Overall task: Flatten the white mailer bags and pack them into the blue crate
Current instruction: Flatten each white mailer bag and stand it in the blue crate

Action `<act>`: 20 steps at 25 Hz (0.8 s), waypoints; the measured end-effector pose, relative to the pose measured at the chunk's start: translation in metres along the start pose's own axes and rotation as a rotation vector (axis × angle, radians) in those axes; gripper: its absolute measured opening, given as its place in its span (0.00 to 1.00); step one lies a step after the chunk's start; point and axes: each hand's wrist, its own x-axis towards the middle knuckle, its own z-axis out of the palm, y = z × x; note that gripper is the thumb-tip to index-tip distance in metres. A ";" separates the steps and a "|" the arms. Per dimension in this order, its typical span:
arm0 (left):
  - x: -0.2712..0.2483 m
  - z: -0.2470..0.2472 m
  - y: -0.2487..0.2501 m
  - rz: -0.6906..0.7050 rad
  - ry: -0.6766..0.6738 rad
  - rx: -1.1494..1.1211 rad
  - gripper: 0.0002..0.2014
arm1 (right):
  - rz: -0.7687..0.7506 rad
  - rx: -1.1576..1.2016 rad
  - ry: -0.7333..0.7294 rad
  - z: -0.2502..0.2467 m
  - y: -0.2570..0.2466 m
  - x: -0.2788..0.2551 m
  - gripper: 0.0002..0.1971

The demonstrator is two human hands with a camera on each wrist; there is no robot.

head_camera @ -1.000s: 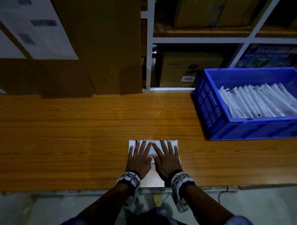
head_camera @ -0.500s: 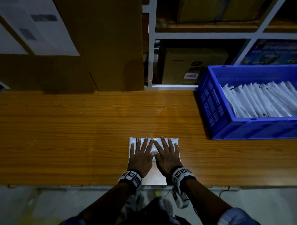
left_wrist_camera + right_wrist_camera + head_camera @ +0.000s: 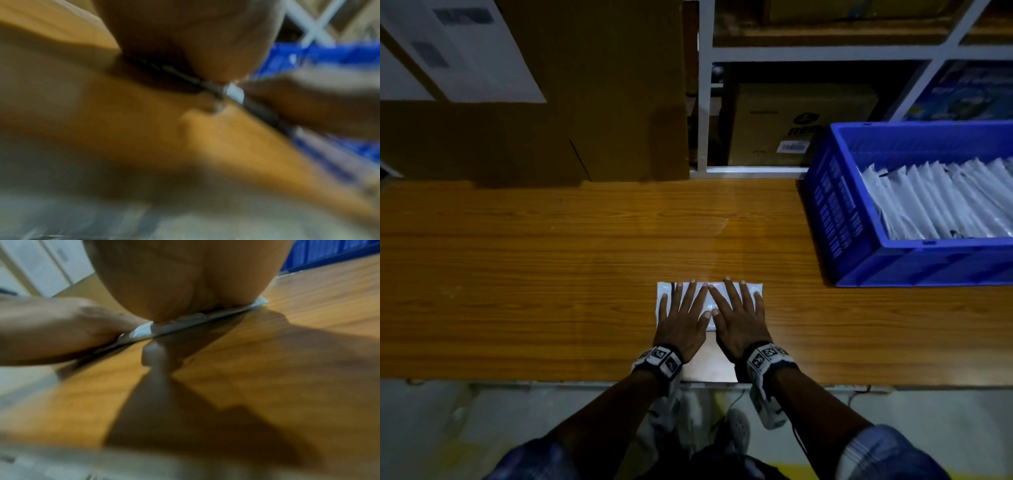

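A white mailer bag (image 3: 704,301) lies flat on the wooden table (image 3: 551,274) near its front edge. My left hand (image 3: 681,315) and right hand (image 3: 738,315) press on it side by side, palms down, fingers straight and spread. The hands cover most of the bag. In the right wrist view the bag (image 3: 185,321) shows as a thin white edge under my palm. The blue crate (image 3: 859,219) stands at the right, with several white mailer bags (image 3: 941,202) upright in a row inside it. In the left wrist view, which is blurred, only a small white bit of the bag (image 3: 234,92) shows.
A tall cardboard box (image 3: 534,102) stands at the back left. Behind the table a white metal shelf (image 3: 705,102) holds a carton (image 3: 791,126) and a blue printed box (image 3: 969,92). A pale patch (image 3: 710,359) marks the table between my wrists.
Both hands have slid a little forward over the bag, still pressing flat on it. The bag has stayed in place.
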 end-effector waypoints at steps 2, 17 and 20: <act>0.000 -0.002 -0.002 0.010 0.013 0.009 0.31 | 0.002 0.002 -0.017 -0.002 0.002 0.002 0.26; -0.014 -0.011 0.005 -0.074 0.038 -0.170 0.40 | -0.040 -0.279 -0.163 -0.071 -0.002 0.040 0.42; -0.014 -0.026 0.017 -0.072 0.062 -0.258 0.46 | -0.071 -0.357 -0.074 -0.090 -0.008 0.039 0.27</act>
